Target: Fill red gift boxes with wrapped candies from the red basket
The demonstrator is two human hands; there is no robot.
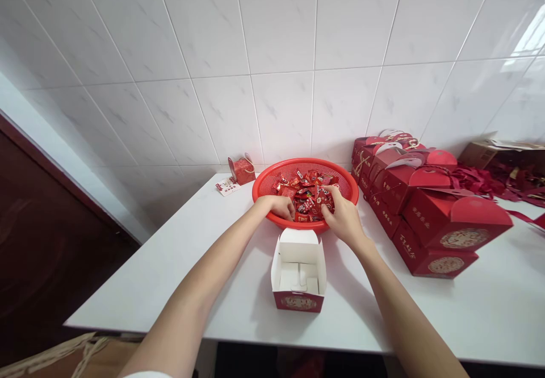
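A red plastic colander (306, 165) holds a heap of red-wrapped candies (304, 193). My left hand (281, 205) reaches over its near left rim, fingers curled down among the candies; what they hold is hidden. At the right side of the colander, my right hand (344, 216) pinches a red candy packet (324, 197) between thumb and fingers. Just in front of the colander stands an open gift box (298, 278), red outside and white inside, with its flaps up. No candies show inside it.
Closed red gift boxes (430, 219) are stacked in rows on the right. Behind them lie dark red ribbons (477, 179) and a cardboard box (489, 154). A small red box (242, 169) and a printed card (227, 186) sit by the tiled wall. The white table (179, 253) ends at the front.
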